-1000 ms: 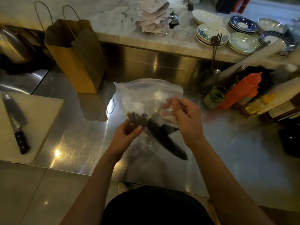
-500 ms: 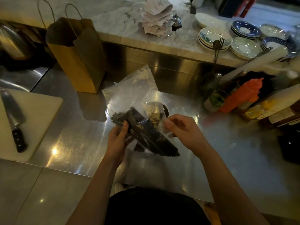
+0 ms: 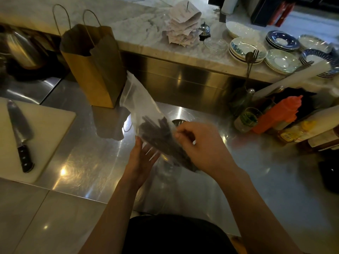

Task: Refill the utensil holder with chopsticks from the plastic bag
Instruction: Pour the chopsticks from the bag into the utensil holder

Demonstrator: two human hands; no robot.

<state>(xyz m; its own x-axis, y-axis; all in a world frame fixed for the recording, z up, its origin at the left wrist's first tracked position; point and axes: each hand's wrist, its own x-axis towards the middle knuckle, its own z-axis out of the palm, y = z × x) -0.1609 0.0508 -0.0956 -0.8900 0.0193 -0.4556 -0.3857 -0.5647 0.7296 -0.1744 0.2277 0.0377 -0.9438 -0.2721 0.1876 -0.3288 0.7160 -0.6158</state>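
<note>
A clear plastic bag [image 3: 140, 99] slants over the steel counter, its empty end pointing up toward the paper bag. Dark chopsticks [image 3: 156, 131] lie bundled in its lower half. My right hand [image 3: 201, 147] is closed on the bag over the bundle's near end. My left hand [image 3: 141, 160] lies flat and open against the bag's underside, fingers straight. A round metal rim [image 3: 178, 121], possibly the utensil holder, peeks out behind my right fingers; the rest of it is hidden.
A brown paper bag [image 3: 95, 70] stands behind the plastic bag. A knife [image 3: 20, 132] lies on a white cutting board [image 3: 51, 121] at left. An orange squeeze bottle [image 3: 275, 114], jars and sauce bottles crowd the right. Stacked plates [image 3: 280, 61] sit on the marble ledge.
The bag has swung so its empty end points up and away. My left hand has let go and flattened under it. My right hand has closed over the chopstick bundle.
</note>
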